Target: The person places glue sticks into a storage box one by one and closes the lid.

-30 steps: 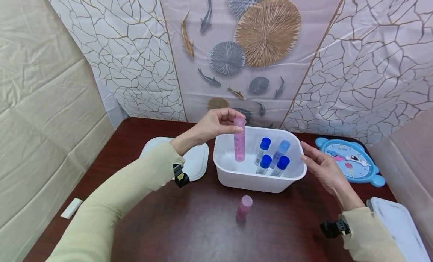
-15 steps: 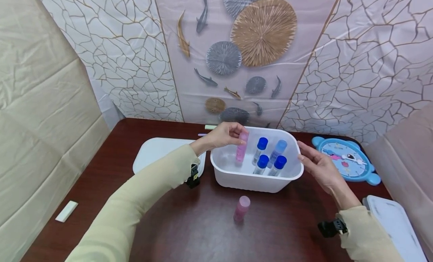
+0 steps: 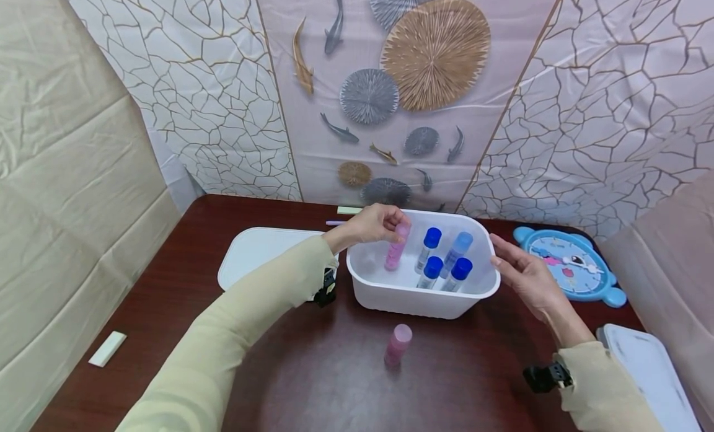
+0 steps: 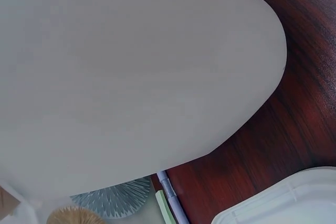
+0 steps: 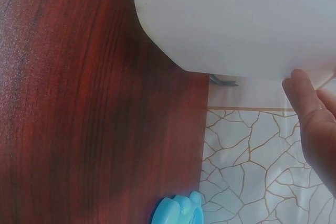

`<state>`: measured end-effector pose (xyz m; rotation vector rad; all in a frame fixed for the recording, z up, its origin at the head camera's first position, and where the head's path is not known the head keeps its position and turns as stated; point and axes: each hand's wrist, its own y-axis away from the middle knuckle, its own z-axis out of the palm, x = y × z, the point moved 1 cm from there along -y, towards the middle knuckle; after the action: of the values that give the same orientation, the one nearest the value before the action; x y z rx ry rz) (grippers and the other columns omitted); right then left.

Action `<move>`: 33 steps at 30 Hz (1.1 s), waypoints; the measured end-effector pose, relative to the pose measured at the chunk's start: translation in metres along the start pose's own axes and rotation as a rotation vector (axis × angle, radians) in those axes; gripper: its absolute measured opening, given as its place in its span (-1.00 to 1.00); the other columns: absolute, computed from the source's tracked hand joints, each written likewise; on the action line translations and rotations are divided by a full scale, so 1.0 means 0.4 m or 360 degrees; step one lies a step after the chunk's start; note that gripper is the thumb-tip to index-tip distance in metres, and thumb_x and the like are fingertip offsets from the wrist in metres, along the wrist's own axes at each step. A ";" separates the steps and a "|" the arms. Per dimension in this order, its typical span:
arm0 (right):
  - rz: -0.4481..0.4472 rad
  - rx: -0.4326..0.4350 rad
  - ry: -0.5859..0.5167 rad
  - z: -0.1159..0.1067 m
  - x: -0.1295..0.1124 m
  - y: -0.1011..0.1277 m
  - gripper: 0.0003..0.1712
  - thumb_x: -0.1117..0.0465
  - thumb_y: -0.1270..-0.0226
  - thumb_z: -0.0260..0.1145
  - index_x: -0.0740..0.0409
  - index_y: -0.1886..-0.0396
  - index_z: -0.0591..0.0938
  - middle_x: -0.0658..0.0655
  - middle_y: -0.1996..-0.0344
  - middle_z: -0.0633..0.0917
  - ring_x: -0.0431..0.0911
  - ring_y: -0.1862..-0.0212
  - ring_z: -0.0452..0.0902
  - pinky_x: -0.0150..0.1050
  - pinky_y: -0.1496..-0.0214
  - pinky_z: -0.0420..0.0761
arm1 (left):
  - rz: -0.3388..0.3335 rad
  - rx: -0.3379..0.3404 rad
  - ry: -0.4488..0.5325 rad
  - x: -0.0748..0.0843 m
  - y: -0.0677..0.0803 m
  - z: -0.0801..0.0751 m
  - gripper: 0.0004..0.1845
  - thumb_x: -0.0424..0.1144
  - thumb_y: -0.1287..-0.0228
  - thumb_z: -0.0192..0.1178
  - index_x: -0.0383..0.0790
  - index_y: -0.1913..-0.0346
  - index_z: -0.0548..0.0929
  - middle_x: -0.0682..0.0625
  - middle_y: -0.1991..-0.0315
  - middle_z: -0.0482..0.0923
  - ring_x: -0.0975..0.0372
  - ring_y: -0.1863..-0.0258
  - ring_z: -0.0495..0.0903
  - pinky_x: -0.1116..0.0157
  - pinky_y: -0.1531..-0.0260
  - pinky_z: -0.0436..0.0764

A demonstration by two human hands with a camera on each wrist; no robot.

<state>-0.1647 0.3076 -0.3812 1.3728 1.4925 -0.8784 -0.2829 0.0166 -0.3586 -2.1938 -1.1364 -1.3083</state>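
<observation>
My left hand pinches a pink translucent tube near its top. The tube stands slightly tilted inside the left part of a white plastic bin; whether its base touches the floor there, I cannot tell. To its right in the bin stand several clear tubes with blue caps, one of them a lighter blue all over. Fingers of my right hand are extended against the bin's right end at the rim. A second pink tube is upright on the table in front of the bin. The left wrist view shows mostly bin wall, without the hand.
Left of the bin lies a white lid, partly behind the left sleeve. A blue toy clock is on the right, with another white lid-like panel nearer. A pale block sits at the left edge. Behind the bin lies a purple pen.
My left hand has lowered the pink tube into the bin, and the tube now leans a little. The right hand stays at the bin's end. The head view has shifted slightly.
</observation>
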 end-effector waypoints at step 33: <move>-0.0045 0.0009 -0.0029 0.003 0.003 -0.001 -0.28 0.06 -0.42 0.11 0.16 -0.46 0.10 0.38 -0.39 0.16 -0.56 0.01 0.44 -0.61 0.05 0.51 | 0.0130 0.0121 -0.0032 0.024 0.035 -0.020 -0.60 -0.40 -0.13 0.31 -0.38 -0.06 0.55 -0.22 -0.05 0.56 0.08 -0.10 0.54 0.42 -0.05 0.54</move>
<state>-0.1650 0.3068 -0.3829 1.3471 1.5002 -0.9110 -0.2740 0.0073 -0.3449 -2.1790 -1.0735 -1.1927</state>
